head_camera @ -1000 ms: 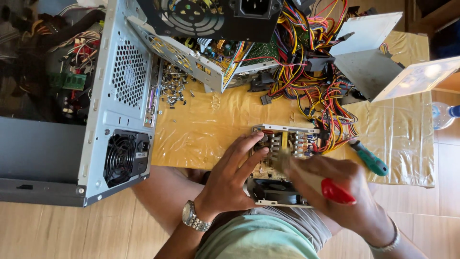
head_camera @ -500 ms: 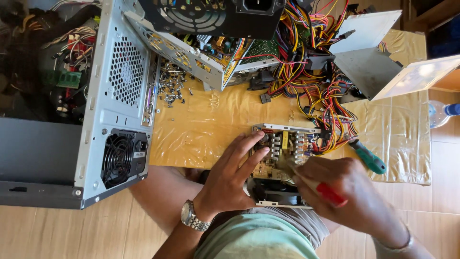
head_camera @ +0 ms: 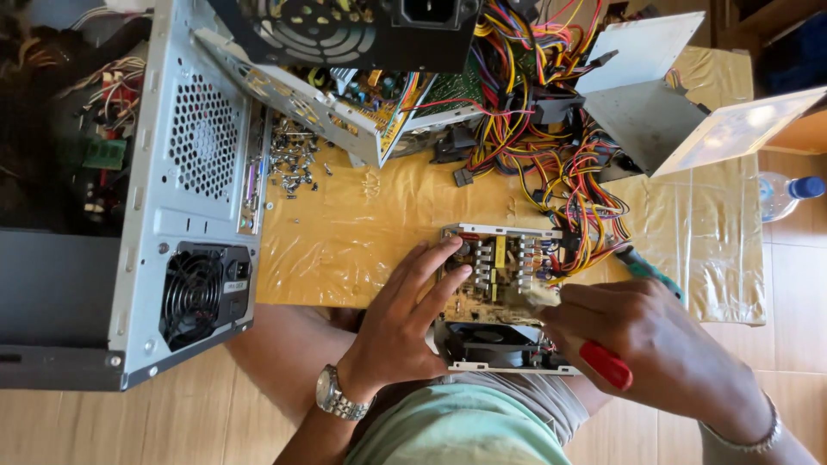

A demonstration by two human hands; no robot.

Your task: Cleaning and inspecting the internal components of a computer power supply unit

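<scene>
At the far left a grey computer case (head_camera: 185, 189) is laid on its side, its fan grille turned toward the viewer. Beside it, a small heap of screws (head_camera: 293, 159) is scattered on the yellow plastic sheet (head_camera: 345, 250) spread over the floor. Near the middle, at the sheet's near edge, an opened power supply (head_camera: 500, 293) is set down just in front of the person's lap. Its long axis is run from the circuit board at the far end to the round fan at the near end, and its open face is turned upward. The left hand (head_camera: 405, 323) is reached in from below with the wrist bent, fingers spread and pressed on the left wall and board; a wristwatch (head_camera: 334, 396) is worn. To the right, the right hand (head_camera: 655, 344) is curled shut around a red-handled screwdriver (head_camera: 606, 365), whose tip is hidden. A tangle of coloured wires (head_camera: 551, 146) is spread beyond the supply. A green-handled tool (head_camera: 650, 271) is laid just behind the right hand.
</scene>
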